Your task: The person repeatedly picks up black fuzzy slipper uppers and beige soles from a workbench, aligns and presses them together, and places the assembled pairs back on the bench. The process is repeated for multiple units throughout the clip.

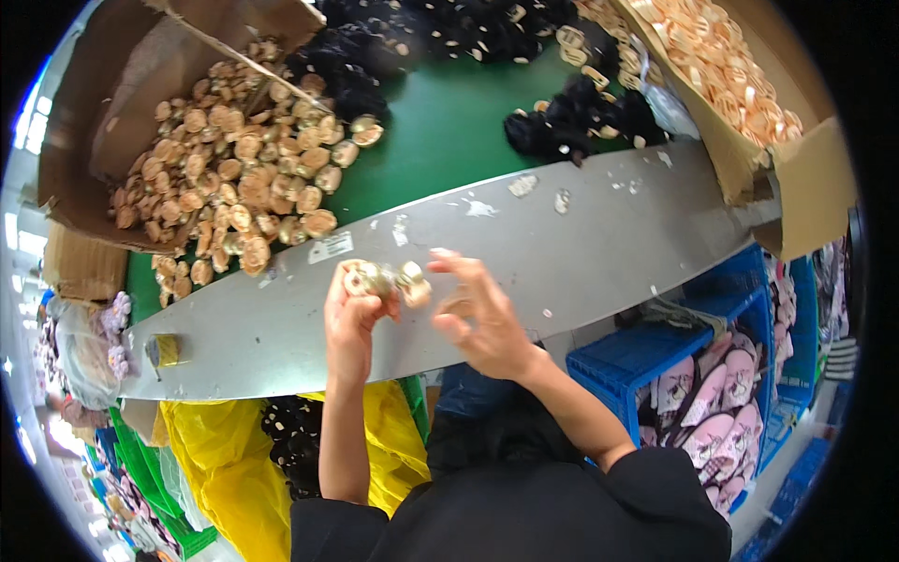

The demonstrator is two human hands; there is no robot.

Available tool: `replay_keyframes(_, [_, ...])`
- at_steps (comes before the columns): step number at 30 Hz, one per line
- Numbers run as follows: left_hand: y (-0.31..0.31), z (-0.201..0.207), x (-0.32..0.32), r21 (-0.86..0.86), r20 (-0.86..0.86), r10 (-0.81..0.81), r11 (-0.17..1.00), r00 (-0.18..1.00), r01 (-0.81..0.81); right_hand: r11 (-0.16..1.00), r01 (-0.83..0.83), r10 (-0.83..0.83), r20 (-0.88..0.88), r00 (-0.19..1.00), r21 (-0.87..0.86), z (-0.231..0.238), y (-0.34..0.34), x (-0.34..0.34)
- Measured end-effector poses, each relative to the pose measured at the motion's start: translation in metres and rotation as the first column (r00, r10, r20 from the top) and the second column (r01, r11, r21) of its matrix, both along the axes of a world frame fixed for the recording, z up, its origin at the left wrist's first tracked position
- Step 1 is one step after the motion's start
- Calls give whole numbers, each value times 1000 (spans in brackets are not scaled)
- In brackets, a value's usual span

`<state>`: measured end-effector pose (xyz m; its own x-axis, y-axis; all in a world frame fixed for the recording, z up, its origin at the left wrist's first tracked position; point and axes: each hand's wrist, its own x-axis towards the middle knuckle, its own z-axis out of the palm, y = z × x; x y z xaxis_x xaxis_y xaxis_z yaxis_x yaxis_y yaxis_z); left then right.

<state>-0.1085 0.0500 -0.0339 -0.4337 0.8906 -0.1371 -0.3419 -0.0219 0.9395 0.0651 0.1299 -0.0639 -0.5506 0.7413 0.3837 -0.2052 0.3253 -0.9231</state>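
My left hand (350, 323) is closed around a small shiny gold rounded piece (371, 279), raised above the grey metal edge of the table. Beside it, a second gold and beige piece (412, 285) shows between my two hands; whether it is joined to the first I cannot make out. My right hand (485, 323) is a little to the right, fingers apart and slightly blurred, with nothing visible in them. Similar gold pieces with beige undersides (239, 173) lie in a big heap at the left, spilling from a cardboard box (80, 159).
Black fluffy pieces (538, 131) lie on the green tabletop (440, 112). At the upper right stands a carton (721, 159) of peach plastic parts (716, 61). A tape roll (162, 350) sits on the metal edge (618, 225). Below are a blue crate (609, 361) with pink slippers (707, 389) and yellow bags (215, 450).
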Motion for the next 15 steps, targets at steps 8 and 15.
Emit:
replay_keyframes(8, [-4,-3,56,-9,-41,162,987,986,-163,997,21,-17,49,999,-73,7,-2,6])
replay_keyframes(15, [-2,1,-33,132,-75,423,902,903,-412,818,-60,-66,-196,978,-572,-9,13,30])
